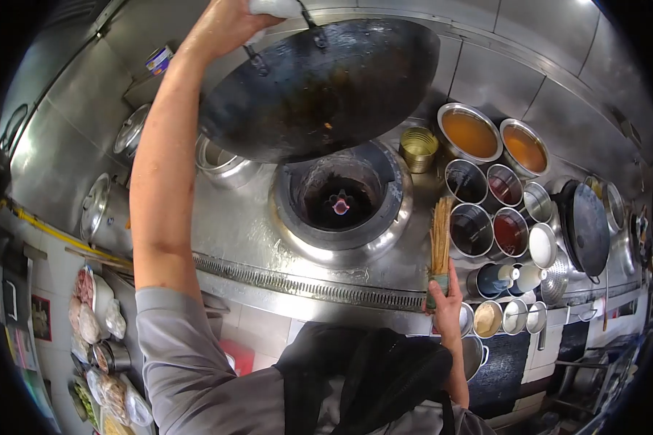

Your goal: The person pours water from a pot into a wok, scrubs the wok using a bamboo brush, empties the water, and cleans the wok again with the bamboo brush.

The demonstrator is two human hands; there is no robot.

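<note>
My left hand is raised at the top of the view, closed on a white cloth at the handle of a dark wok. The wok is tilted up on its side above the burner, its blackened surface facing me with a small orange spot on it. A small flame shows in the burner's middle. Low at the right, my right hand grips a bamboo wok brush by its green-wrapped end. The bristles point away from me, beside the dark sauce pots.
Two bowls of orange-brown liquid stand behind several sauce pots on the right. A tin can sits behind the burner. Another wok leans at far right. Lidded pots and bagged food are at left.
</note>
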